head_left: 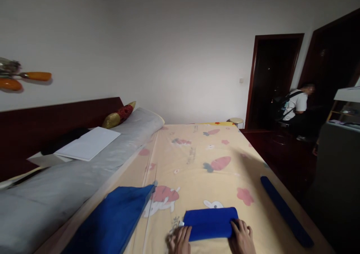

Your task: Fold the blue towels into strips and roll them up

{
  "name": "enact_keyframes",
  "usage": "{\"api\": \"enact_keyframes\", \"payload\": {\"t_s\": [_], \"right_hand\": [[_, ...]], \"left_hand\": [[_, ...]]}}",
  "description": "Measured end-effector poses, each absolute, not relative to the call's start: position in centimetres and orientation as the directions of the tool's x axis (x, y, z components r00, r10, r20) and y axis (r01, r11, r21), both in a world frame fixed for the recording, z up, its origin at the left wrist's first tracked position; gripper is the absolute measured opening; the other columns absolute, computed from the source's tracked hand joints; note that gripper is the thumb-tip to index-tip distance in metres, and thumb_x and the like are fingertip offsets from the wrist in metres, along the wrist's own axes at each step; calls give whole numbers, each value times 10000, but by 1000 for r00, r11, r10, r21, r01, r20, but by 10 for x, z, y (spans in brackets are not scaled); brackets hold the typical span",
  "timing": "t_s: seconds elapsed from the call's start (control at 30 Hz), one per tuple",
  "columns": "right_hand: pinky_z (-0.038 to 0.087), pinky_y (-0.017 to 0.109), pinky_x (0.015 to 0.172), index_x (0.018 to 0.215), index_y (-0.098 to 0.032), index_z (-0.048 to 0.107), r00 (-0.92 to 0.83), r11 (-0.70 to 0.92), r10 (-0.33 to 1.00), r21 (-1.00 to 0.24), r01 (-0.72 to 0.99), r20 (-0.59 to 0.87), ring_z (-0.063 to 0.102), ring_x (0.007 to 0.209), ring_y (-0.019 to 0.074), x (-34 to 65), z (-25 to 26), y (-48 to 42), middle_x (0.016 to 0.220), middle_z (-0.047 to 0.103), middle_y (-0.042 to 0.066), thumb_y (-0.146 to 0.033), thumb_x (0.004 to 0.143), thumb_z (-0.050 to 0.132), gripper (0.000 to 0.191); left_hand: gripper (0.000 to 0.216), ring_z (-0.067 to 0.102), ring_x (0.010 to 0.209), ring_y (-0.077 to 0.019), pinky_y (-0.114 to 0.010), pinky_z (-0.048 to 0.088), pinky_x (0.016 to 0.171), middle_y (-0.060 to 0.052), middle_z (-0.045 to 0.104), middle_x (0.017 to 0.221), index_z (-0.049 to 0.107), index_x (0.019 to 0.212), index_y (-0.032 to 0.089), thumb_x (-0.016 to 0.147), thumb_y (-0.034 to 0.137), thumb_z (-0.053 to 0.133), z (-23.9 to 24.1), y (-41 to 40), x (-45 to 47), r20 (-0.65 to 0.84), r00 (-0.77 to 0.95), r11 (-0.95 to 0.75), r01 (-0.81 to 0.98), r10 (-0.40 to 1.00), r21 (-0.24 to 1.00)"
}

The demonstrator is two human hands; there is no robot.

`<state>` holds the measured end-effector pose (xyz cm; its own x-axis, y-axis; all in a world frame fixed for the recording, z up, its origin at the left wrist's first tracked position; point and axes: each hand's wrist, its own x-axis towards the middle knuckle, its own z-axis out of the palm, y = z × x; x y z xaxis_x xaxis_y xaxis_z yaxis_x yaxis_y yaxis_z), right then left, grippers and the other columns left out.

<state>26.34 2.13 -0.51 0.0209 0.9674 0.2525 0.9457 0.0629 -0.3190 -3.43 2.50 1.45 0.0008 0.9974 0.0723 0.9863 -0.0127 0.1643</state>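
A bright blue folded cloth (210,222) lies as a flat rectangle on the bed's patterned sheet, close in front of me. At its lower left corner, the bent fingers of my left hand (182,241) grip the edge. My right hand (242,237) holds the opposite side, with its fingers closed around the edge near the corner. A small white tag shows at the cloth's left side. To the left a larger blue cloth (109,216) is spread out. A long, narrow blue folded strip (285,211) lies along the bed's right side.
A grey pillow or bolster (107,179) runs along the dark headboard (70,113), with a white flat sheet (90,143) on top. A red and gold cushion (119,115) leans there. A seated person (296,102) is near the doors; a stool (236,120) stands beyond the bed.
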Motion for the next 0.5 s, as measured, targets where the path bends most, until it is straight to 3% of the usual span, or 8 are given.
{"api": "enact_keyframes", "payload": {"t_s": [0.17, 0.23, 0.33, 0.4, 0.5], "right_hand": [[358, 461, 951, 1031, -240, 652, -66, 103, 991, -368, 924, 112, 583, 1000, 276, 272, 35, 28, 1046, 678, 74, -215, 692, 486, 378], [338, 498, 982, 1038, -212, 655, -16, 49, 995, -347, 937, 98, 563, 1078, 310, 263, 35, 31, 1135, 659, 110, -196, 666, 501, 403], [293, 499, 1060, 1198, -220, 602, -58, 91, 993, -377, 922, 98, 492, 1228, 326, 238, 23, 37, 1320, 573, 106, -215, 672, 538, 530], [285, 486, 1090, 1299, -265, 532, -156, 163, 986, -435, 886, 52, 461, 1275, 312, 224, 15, 39, 1371, 535, 62, -292, 725, 549, 575], [273, 518, 1103, 1357, -280, 473, -189, 184, 981, -474, 861, 37, 416, 1316, 317, 223, 10, 40, 1420, 476, 50, -506, 821, 486, 581]], "left_hand": [[583, 426, 1329, -189, -459, 130, 1170, -30, 591, 1350, 573, 1263, 233, 750, 99, 332, 53, 46, -35, -111, 15, 4, 986, 994, 164], [594, 381, 1363, -196, -471, 108, 1177, -49, 544, 1398, 534, 1304, 209, 780, 99, 277, 55, 51, -25, -144, 23, -2, 989, 989, 145], [587, 305, 1406, -176, -410, 111, 1194, -10, 428, 1489, 433, 1385, 235, 816, 198, 294, 47, 54, -6, -162, 174, -132, 961, 971, 241], [603, 284, 1415, -160, -369, 144, 1194, 27, 357, 1523, 360, 1423, 273, 821, 277, 326, 44, 55, 3, -173, 273, -210, 926, 946, 314], [627, 259, 1428, -198, -425, 168, 1188, 17, 301, 1542, 328, 1437, 274, 834, 444, 334, 54, 52, -2, -200, 243, -184, 944, 949, 274]]}}
